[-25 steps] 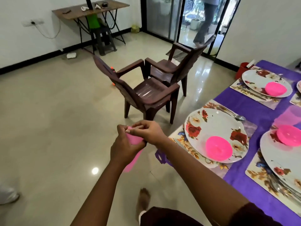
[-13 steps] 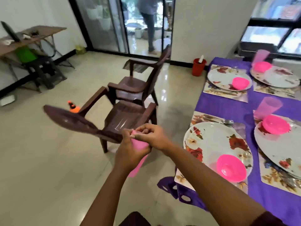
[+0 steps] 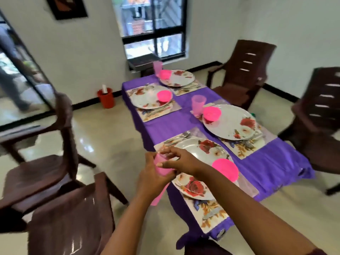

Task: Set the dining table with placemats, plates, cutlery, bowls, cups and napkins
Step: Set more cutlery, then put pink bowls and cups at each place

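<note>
The stack of pink cups (image 3: pixel 161 173) is held in the air, just at the near-left corner of the nearest floral plate (image 3: pixel 200 162), off the edge of the worktop (image 3: pixel 272 162). The stack's long axis is tilted: rim up and toward the plate, lower end hanging down-left over the floor, below the left hand (image 3: pixel 152 181). That hand's grip is wrapped around the middle of the stack. The right hand (image 3: pixel 182 162) comes across from the plate side, and its grip pinches the top cup at the rim with thumb and fingertips; how deep the fingers go inside I cannot tell, pic is blurred.

Judgement: the top cup must come out along the stack axis, i.e. up and toward the plate. The right hand is nearer to the plate and to the free spot beyond it, so it should carry the cup; the left only holds the rest back.

Around the nearest plate: a pink bowl (image 3: pixel 225 172) sits on its right part, cutlery (image 3: pixel 178 138) lies at its far-left edge, and a floral placemat (image 3: pixel 211 212) is under it. No cup stands by this plate, but a translucent cup (image 3: pixel 197 105) stands by the next plate opposite, approx. at that plate's far-left. Brown chairs (image 3: pixel 46 173) are left of the plate, near the person.
</note>
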{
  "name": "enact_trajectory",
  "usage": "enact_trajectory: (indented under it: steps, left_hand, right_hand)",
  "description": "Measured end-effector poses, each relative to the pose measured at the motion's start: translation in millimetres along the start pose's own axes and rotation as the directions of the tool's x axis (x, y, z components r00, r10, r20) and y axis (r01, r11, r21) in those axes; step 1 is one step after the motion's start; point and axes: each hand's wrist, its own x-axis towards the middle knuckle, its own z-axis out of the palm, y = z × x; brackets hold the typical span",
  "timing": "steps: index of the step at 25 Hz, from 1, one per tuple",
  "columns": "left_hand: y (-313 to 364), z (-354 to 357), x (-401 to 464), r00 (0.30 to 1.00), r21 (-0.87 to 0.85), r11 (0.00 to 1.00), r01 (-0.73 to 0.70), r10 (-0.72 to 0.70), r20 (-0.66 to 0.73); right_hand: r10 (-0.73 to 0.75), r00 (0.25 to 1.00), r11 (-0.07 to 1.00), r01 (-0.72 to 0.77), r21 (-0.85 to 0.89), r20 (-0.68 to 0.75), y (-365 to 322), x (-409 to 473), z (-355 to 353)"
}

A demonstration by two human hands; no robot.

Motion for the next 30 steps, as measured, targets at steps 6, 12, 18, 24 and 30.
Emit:
enact_trajectory:
  steps: [6,12,18,24,30]
  left_hand:
    - [18,49,28,0.919,-0.044,0.973,-0.226,0.228,0.322]
    - [45,99,45,0.764,-0.076,0.909,-0.410,0.388,0.516]
    - [41,105,61,0.826,-0.096,0.952,-0.292,0.301,0.477]
    - [40,112,65,0.872,-0.155,0.971,-0.184,0.234,0.431]
    - [44,110,71,0.906,-0.222,0.968,-0.119,0.198,0.374]
  right_hand:
    - [0.116,0.935,0.986,-0.069,0.149,-0.334,24,-48,-45]
    - [0.174,0.783,0.979,-0.073,0.190,-0.597,43,-88,-92]
    - [0.156,0.515,0.986,-0.129,0.104,-0.843,63,-122,-165]
    - [0.216,0.440,0.962,-0.250,0.112,-0.872,114,-132,-196]
    - [0.188,0.478,0.931,-0.366,0.000,-0.858,146,-120,-182]
